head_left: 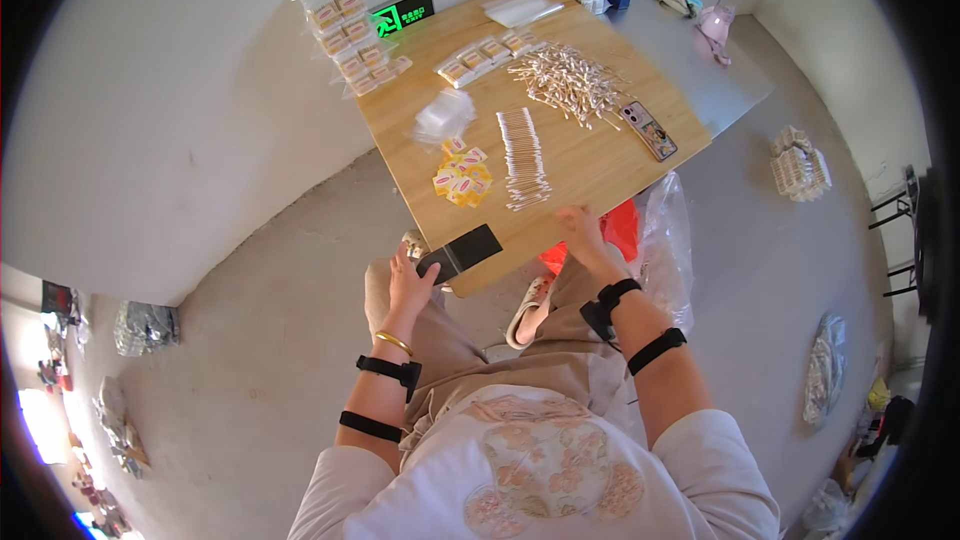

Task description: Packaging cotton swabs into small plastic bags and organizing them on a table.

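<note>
1. Our left hand (408, 285), low in the middle of the frame, closes its fingers on the near end of a flat black rectangular object (460, 252) that lies over the near corner of the wooden worktop (590, 165).
2. Our right hand (583, 232) rests on the worktop's near edge, right of centre; it looks loosely open with nothing in it, though the fingers are small in view.
3. Just beyond the hands, a neat row of cotton swabs (523, 157) lies lined up side by side in the middle of the frame.
4. Left of that row sits a small heap of yellow and pink paper labels (462, 178), and above it a clump of clear plastic bags (444, 116).
5. Further up, a loose pile of cotton swabs (570, 80) lies unsorted, with a phone (649, 130) to its right.
6. Toward the top of the frame, filled packets (485, 55) lie in a row on the worktop, and more filled packets hang in a clear strip (350, 40) against the wall at upper left.
7. We judge the work partly done: some packets are filled, one batch of swabs is lined up, and the loose pile is not yet sorted.
8. Below the worktop edge, a red bag (620, 225) shows beside a clear bag (665, 240).
</note>
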`<state>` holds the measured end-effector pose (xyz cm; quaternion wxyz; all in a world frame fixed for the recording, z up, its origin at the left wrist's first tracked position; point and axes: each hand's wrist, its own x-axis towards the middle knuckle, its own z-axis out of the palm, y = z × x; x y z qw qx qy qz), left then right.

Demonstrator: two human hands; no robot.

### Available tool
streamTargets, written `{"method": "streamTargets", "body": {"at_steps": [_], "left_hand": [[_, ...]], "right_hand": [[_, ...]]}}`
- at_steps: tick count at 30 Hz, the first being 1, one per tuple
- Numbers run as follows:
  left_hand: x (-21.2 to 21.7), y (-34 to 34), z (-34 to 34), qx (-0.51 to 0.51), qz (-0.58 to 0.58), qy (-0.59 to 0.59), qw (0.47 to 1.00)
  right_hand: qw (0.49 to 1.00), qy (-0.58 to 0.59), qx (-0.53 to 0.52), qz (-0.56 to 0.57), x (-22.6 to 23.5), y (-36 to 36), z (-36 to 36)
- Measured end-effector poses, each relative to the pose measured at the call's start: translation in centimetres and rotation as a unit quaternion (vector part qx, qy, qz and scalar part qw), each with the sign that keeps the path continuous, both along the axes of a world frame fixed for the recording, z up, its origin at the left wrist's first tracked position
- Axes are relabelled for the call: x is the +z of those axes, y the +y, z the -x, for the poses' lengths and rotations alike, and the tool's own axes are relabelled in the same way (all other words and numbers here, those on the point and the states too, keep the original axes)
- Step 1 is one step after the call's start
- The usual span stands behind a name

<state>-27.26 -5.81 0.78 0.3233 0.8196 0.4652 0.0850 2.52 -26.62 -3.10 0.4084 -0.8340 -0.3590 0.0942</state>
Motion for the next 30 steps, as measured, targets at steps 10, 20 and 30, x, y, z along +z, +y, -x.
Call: {"method": "streamTargets", "body": {"at_steps": [10,20,30], "left_hand": [[1.7,-0.5,-0.6,0.032,0.036,-0.028,0.998],[3.4,-1.6,1.2,0.03,-0.007,0.065,0.997],[4.1,-4.6,-4.0,-0.12,-0.132,-0.074,0.981]], "right_hand": [[0.985,-0.113,0.086,0.1,3.8,2.7,2.6],[0.961,-0.166,0.111,0.191,5.7,4.9,2.9],[0.966,-0.181,0.111,0.147,4.2,4.4,1.6]]}}
